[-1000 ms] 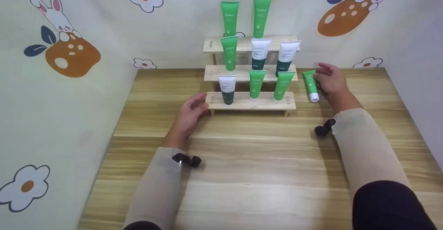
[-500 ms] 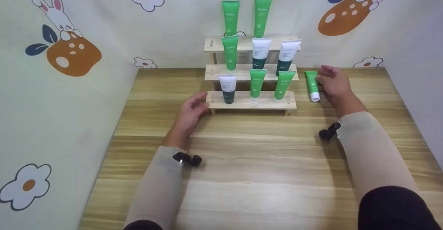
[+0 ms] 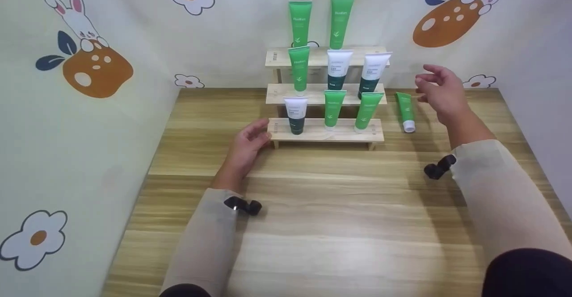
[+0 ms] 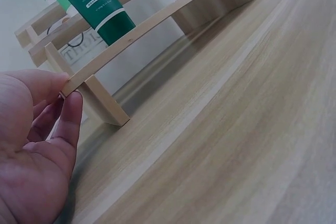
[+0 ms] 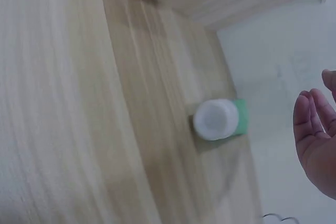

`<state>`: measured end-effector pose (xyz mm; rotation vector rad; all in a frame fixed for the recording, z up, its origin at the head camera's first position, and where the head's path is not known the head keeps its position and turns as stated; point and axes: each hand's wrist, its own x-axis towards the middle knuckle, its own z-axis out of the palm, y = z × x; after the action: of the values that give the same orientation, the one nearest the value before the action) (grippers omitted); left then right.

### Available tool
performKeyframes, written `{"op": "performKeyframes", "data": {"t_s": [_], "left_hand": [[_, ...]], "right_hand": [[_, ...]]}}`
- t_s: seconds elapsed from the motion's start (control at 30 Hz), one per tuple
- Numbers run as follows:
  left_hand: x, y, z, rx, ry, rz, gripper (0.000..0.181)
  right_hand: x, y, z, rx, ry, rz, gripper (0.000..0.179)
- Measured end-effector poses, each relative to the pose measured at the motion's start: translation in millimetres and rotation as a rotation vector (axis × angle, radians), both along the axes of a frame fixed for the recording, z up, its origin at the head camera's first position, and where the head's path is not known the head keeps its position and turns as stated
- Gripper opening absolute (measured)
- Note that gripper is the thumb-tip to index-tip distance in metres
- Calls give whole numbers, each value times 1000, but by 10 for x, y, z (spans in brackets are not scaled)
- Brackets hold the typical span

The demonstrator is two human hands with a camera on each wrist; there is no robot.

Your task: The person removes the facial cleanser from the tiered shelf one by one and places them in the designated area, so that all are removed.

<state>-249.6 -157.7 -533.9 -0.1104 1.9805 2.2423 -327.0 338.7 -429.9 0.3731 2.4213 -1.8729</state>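
Note:
My left hand pinches the left end of the lowest board of a three-step wooden display rack; in the left wrist view the thumb and fingertips meet at that board's corner. Small squeeze tubes stand cap-down on every step, some plain green, others white with a dark green base. To the right of the rack one green tube lies on the table, its white cap towards me. Raised beyond it on the right, my right hand holds nothing, its fingers loosely bent and apart from the tube.
The rack stands at the back of a wood-grain table, close to a cloth backdrop printed with rabbits, oranges and flowers. Pale walls rise at both sides. A small black camera mount sticks out from the right sleeve, and another from the left.
The right hand has let go of the lying green tube and lifted away from it, up and to the right. The left hand keeps its place on the rack.

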Motion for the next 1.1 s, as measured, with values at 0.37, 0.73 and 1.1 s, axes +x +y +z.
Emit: {"op": "performKeyframes", "data": {"t_s": [0.37, 0.73, 1.1], "left_hand": [[2, 0, 8, -19, -12, -16, 49], [4, -2, -2, -33, 1, -14, 50], [25, 8, 8, -32, 27, -14, 50]], "right_hand": [[177, -303, 559, -261, 184, 21, 58], [97, -674, 1009, -334, 300, 99, 54], [-114, -1012, 1313, -287, 333, 168, 55]]}}
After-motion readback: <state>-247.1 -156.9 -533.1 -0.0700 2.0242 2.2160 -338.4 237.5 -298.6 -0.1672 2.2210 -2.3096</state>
